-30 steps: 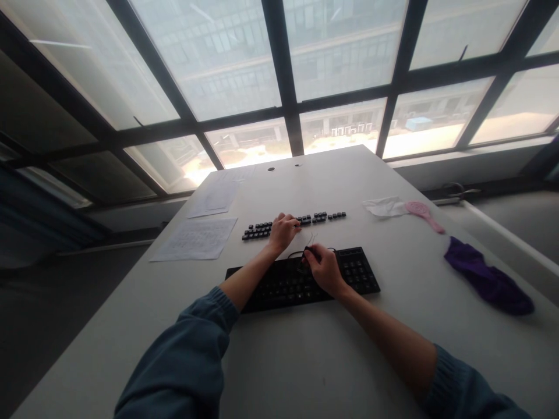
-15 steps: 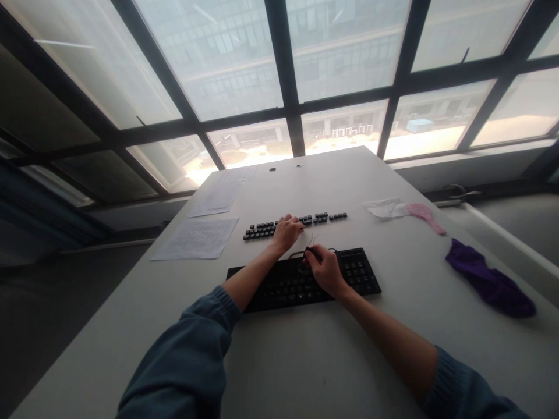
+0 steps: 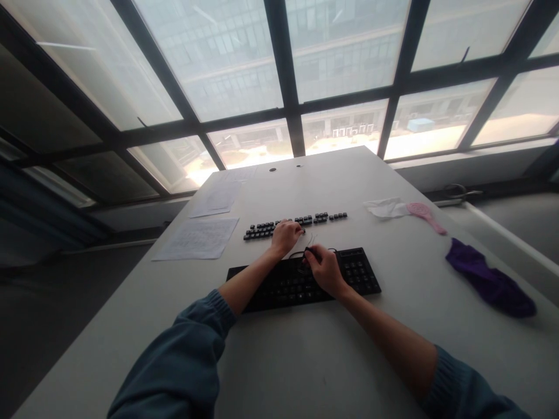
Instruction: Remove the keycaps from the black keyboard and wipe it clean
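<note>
A black keyboard (image 3: 358, 270) lies on the white table (image 3: 305, 361) in front of me. Beyond it, loose black keycaps (image 3: 323, 217) sit in rows. My left hand (image 3: 286, 235) is curled just behind the keyboard, fingertips pinched at the near edge of the keycap rows; what it pinches is too small to make out. My right hand (image 3: 323, 269) rests on the keyboard's top middle, fingers closed on a small dark wire-loop tool (image 3: 301, 255). A thin white wire piece (image 3: 311, 238) lies between the keycaps and the keyboard.
Printed paper sheets (image 3: 196, 237) lie at the left, more (image 3: 216, 201) farther back. At the right are a white tissue (image 3: 384, 207), a pink brush (image 3: 425, 215) and a purple cloth (image 3: 489, 278). Large windows stand past the table's far edge.
My left hand has drawn back a little from the keycap rows toward the keyboard. My right hand has stayed on the keyboard.
</note>
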A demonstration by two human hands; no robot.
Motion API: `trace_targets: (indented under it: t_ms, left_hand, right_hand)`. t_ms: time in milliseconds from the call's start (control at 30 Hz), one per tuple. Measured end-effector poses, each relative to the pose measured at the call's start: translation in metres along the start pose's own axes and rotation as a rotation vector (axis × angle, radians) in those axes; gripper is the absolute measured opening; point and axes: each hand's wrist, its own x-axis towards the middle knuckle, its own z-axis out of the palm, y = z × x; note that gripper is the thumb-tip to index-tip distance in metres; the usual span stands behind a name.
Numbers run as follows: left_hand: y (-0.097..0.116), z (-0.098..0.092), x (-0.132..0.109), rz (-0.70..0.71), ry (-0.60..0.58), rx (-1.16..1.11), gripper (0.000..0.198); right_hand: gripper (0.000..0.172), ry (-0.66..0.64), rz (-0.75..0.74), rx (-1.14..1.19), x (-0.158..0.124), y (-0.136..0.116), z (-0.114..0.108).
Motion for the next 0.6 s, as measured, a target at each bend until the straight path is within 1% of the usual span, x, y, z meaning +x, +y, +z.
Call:
trace_targets:
  t_ms: [133, 233, 433, 600]
  left_hand:
    - [0.0008, -0.0024, 0.0032, 0.063, 0.011, 0.006, 0.013]
    - [0.0018, -0.0004, 0.0066, 0.112, -0.008, 0.010, 0.010]
    - [-0.0013, 0.0005, 0.0084, 0.110, -0.009, 0.018, 0.011]
    - [-0.0068, -0.0010, 0.0076, 0.089, 0.007, 0.012, 0.011]
  right_hand:
    - [0.022, -0.002, -0.001, 0.002, -0.0003, 0.0012, 0.0008]
    - [0.023, 0.003, 0.007, 0.007, -0.0011, 0.0002, 0.0013]
    - [0.021, -0.013, -0.005, 0.003, -0.0028, -0.0045, 0.0007]
    - [0.021, -0.013, -0.001, 0.004, -0.0032, -0.0027, 0.0010]
